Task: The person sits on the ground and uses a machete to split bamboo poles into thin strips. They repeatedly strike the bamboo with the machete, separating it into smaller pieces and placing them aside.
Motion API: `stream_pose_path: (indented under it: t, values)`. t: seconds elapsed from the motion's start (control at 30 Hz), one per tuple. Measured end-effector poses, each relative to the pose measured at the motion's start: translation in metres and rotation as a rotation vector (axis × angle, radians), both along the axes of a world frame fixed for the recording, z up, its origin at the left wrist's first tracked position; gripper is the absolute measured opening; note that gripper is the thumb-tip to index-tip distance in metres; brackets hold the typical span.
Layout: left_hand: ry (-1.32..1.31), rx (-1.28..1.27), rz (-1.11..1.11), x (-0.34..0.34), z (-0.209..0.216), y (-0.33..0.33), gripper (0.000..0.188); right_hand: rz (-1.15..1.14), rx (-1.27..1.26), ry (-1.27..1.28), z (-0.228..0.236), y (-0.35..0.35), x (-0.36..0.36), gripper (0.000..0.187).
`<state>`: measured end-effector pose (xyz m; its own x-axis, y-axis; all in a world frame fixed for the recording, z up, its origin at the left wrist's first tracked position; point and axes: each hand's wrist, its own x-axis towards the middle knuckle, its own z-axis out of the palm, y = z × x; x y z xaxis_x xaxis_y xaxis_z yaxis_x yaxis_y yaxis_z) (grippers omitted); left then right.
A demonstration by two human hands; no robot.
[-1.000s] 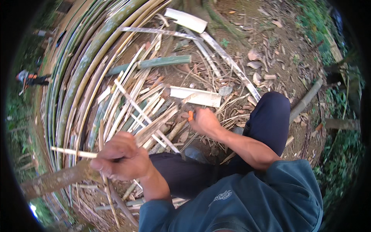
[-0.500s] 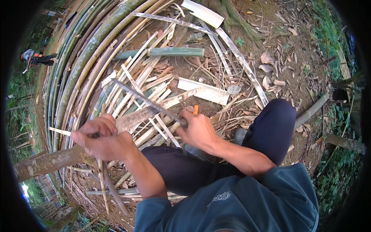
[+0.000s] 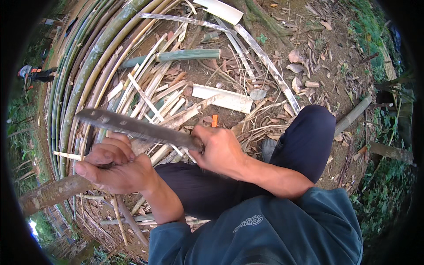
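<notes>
My right hand (image 3: 223, 150) is wrapped round the handle of a machete (image 3: 132, 126). Its broad dark blade, slightly blurred, points left above the fingers of my left hand (image 3: 115, 163). Curled fingers of that left hand grip a thin pale bamboo strip (image 3: 68, 155), whose end sticks out to the left; the rest of it is hidden by the hand. Just below, a thick brown pole (image 3: 55, 194) runs in from the left edge. Whether the blade touches the strip cannot be seen.
Long bamboo poles (image 3: 90, 62) curve along the left. Split bamboo pieces (image 3: 154, 95) lie heaped ahead of me, with a green bamboo length (image 3: 190, 54) and a pale half-round piece (image 3: 223, 98). A tree root (image 3: 269, 24) is beyond. Another person (image 3: 37, 74) stands far left.
The machete has swung towards me and left, its flat side now showing more above my left hand. My right hand has shifted slightly left and nearer. My left hand still grips the bamboo strip.
</notes>
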<state>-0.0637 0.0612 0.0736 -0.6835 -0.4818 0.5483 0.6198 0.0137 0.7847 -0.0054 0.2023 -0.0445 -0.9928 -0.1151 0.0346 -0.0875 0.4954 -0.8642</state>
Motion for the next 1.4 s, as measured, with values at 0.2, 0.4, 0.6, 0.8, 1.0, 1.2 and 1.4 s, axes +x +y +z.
stream_pose_path:
  t: [0.2, 0.4, 0.6, 0.8, 1.0, 1.2, 1.4]
  values:
    - [-0.027, -0.042, -0.037, -0.007, 0.0, -0.003, 0.052, -0.052, 0.126, -0.352, -0.06, 0.011, -0.028, 0.031]
    - [0.009, -0.056, -0.108, -0.004, 0.003, 0.002, 0.051, -0.022, -0.064, 0.04, -0.004, 0.005, -0.012, 0.028]
    - [-0.041, -0.032, -0.002, -0.015, 0.002, -0.003, 0.047, -0.088, 0.18, -0.361, -0.088, 0.012, -0.037, 0.03]
    - [-0.012, -0.078, 0.035, -0.012, 0.004, -0.006, 0.054, 0.045, 0.057, -0.199, -0.02, 0.002, -0.025, 0.038]
    - [-0.057, -0.009, 0.06, -0.019, 0.002, -0.009, 0.049, -0.039, 0.255, -0.435, -0.112, 0.015, -0.046, 0.037]
    - [-0.057, -0.045, 0.088, -0.019, 0.004, -0.016, 0.052, 0.018, 0.248, -0.4, -0.086, -0.003, -0.043, 0.036]
    - [-0.081, 0.005, 0.104, -0.025, 0.0, -0.019, 0.052, -0.13, 0.354, -0.664, -0.173, 0.036, -0.047, 0.035]
